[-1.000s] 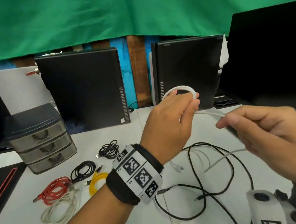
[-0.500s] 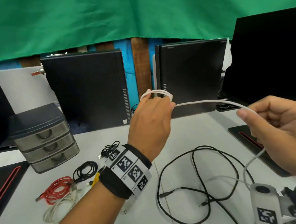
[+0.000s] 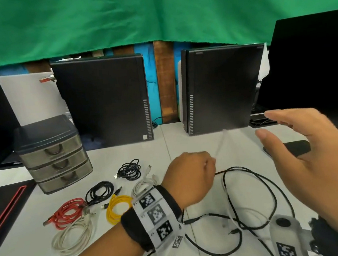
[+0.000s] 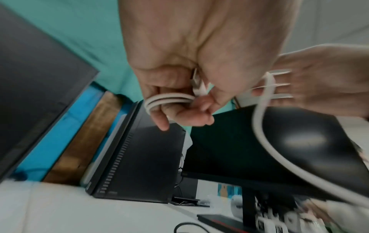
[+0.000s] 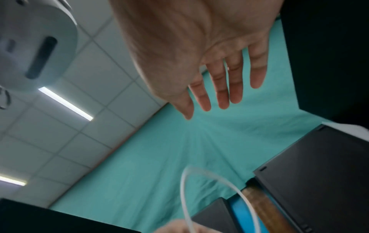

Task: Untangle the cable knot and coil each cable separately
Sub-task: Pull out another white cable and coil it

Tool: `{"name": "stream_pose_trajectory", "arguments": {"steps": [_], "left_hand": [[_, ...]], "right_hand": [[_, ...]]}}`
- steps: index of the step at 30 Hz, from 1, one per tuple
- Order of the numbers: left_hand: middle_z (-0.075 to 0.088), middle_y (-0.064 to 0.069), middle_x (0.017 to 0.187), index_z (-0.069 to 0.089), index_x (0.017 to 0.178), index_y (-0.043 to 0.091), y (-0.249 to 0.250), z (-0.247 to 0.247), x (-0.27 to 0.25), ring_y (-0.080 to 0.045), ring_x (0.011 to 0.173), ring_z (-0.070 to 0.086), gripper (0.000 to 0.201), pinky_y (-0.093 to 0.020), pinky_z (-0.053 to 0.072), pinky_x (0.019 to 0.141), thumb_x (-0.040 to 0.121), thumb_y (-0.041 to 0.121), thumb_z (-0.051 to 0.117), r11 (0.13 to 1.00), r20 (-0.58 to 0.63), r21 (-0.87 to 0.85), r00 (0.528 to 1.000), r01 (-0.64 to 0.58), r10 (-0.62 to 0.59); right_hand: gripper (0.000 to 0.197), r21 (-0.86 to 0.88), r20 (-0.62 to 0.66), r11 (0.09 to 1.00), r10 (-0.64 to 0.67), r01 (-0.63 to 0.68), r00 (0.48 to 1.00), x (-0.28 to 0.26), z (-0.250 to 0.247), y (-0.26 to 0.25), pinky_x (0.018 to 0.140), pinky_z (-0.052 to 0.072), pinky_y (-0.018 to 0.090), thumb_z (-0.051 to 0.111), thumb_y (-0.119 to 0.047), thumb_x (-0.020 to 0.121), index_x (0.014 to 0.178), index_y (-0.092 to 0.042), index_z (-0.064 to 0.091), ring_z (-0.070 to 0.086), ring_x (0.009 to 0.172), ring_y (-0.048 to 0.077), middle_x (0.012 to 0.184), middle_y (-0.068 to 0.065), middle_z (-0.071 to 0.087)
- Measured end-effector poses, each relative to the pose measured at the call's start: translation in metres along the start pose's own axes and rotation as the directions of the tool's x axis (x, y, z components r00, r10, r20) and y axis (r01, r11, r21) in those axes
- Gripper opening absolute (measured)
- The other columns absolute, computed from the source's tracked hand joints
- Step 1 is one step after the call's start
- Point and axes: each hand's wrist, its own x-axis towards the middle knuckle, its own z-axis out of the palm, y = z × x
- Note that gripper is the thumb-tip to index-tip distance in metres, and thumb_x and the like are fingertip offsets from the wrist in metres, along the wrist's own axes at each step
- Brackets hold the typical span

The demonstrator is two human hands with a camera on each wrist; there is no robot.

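The left hand curls its grip round small loops of the white cable, held above the desk; the cable's free length arcs away, blurred; the right hand hovers beside it, fingers spread and straight, holding nothing; a loose black cable sprawls on the desk below.

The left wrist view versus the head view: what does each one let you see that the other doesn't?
Only the left wrist view shows the grip itself: loops of the white cable wound round the curled fingers of the left hand.

Only the head view shows the table layout: finished coils such as the yellow cable and red cable, the drawer unit, and the loose black cable still to coil.

Both show the left hand closed on the white cable, the open right hand and the black computer cases.
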Motion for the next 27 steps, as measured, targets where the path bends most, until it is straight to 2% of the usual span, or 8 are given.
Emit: {"name": "stream_pose_trajectory", "arguments": {"steps": [2, 5, 8, 11, 14, 19, 23, 27], "left_hand": [[0.069, -0.002, 0.079, 0.065, 0.076, 0.008, -0.005, -0.012, 0.005, -0.015, 0.077, 0.066, 0.036, -0.032, 0.051, 0.075, 0.100, 0.025, 0.044, 0.962, 0.066, -0.223, 0.987, 0.160, -0.149], [0.058, 0.015, 0.068, 0.066, 0.070, 0.015, -0.001, -0.025, 0.008, 0.003, 0.059, 0.056, 0.037, -0.016, 0.042, 0.062, 0.102, 0.021, 0.049, 0.834, 0.171, -0.452, 0.949, 0.316, -0.267], [0.048, 0.013, 0.053, 0.065, 0.065, 0.016, 0.008, -0.033, 0.006, -0.002, 0.046, 0.044, 0.038, -0.017, 0.039, 0.053, 0.101, 0.019, 0.052, 0.686, 0.326, -0.604, 0.911, 0.405, -0.251], [0.039, 0.010, 0.047, 0.063, 0.068, 0.013, 0.020, -0.041, 0.001, -0.005, 0.042, 0.034, 0.036, -0.022, 0.032, 0.051, 0.101, 0.018, 0.051, 0.578, 0.434, -0.687, 0.887, 0.440, -0.160], [0.042, 0.011, 0.046, 0.060, 0.067, 0.012, 0.025, -0.046, -0.003, -0.004, 0.042, 0.035, 0.035, -0.024, 0.031, 0.053, 0.100, 0.009, 0.047, 0.642, 0.440, -0.661, 0.894, 0.388, -0.087], [0.048, 0.009, 0.054, 0.067, 0.066, 0.020, 0.022, -0.042, -0.004, -0.007, 0.054, 0.042, 0.037, -0.023, 0.037, 0.058, 0.098, 0.014, 0.049, 0.713, 0.265, -0.611, 0.937, 0.345, -0.227], [0.047, 0.016, 0.049, 0.066, 0.066, 0.023, 0.023, -0.040, -0.001, -0.002, 0.053, 0.046, 0.039, -0.026, 0.040, 0.066, 0.101, 0.024, 0.050, 0.700, 0.106, -0.658, 0.954, 0.277, -0.279], [0.055, 0.013, 0.055, 0.061, 0.063, 0.020, 0.020, -0.039, -0.001, -0.001, 0.056, 0.051, 0.038, -0.024, 0.041, 0.066, 0.100, 0.017, 0.050, 0.777, 0.086, -0.597, 0.978, 0.202, -0.188]], "right_hand": [[0.026, 0.095, -0.051, 0.994, -0.040, 0.045, 0.998, -0.003, -0.004, -0.010, 0.094, 0.041, 0.016, 0.060, -0.042, 0.095, 0.117, -0.029, 0.062, 0.054, 0.107, 0.000, 0.109, -0.017, 0.058], [0.016, 0.207, -0.050, 0.977, -0.030, 0.040, 0.998, -0.003, -0.004, -0.013, 0.088, 0.046, 0.012, 0.054, -0.043, 0.097, 0.108, -0.035, 0.062, 0.061, 0.102, -0.001, 0.103, -0.026, 0.062], [0.017, 0.246, 0.106, 0.968, -0.080, 0.052, 0.991, -0.005, 0.008, -0.009, 0.081, 0.051, 0.016, 0.054, -0.038, 0.095, 0.103, -0.033, 0.068, 0.064, 0.096, 0.002, 0.099, -0.027, 0.065], [0.024, 0.337, 0.269, 0.939, -0.172, 0.074, 0.948, -0.013, 0.026, -0.007, 0.088, 0.050, 0.020, 0.054, -0.028, 0.095, 0.110, -0.028, 0.072, 0.065, 0.105, 0.006, 0.105, -0.022, 0.068], [0.033, 0.420, 0.414, 0.907, -0.196, 0.004, 0.889, -0.019, 0.034, -0.008, 0.094, 0.049, 0.021, 0.056, -0.016, 0.095, 0.121, -0.033, 0.067, 0.062, 0.116, 0.012, 0.116, -0.018, 0.068], [0.040, 0.326, 0.419, 0.944, -0.107, -0.039, 0.902, -0.026, 0.041, -0.014, 0.089, 0.049, 0.025, 0.071, -0.047, 0.084, 0.121, -0.043, 0.059, 0.055, 0.118, 0.011, 0.119, -0.016, 0.059], [0.028, 0.293, 0.348, 0.947, 0.023, -0.132, 0.937, -0.028, 0.049, -0.017, 0.069, 0.055, 0.030, 0.070, -0.045, 0.083, 0.109, -0.041, 0.061, 0.061, 0.098, 0.009, 0.099, -0.016, 0.063], [0.013, 0.407, 0.460, 0.882, 0.025, -0.236, 0.887, -0.023, 0.040, -0.018, 0.057, 0.053, 0.032, 0.066, -0.045, 0.083, 0.088, -0.037, 0.074, 0.064, 0.066, 0.017, 0.078, -0.008, 0.070]]}}
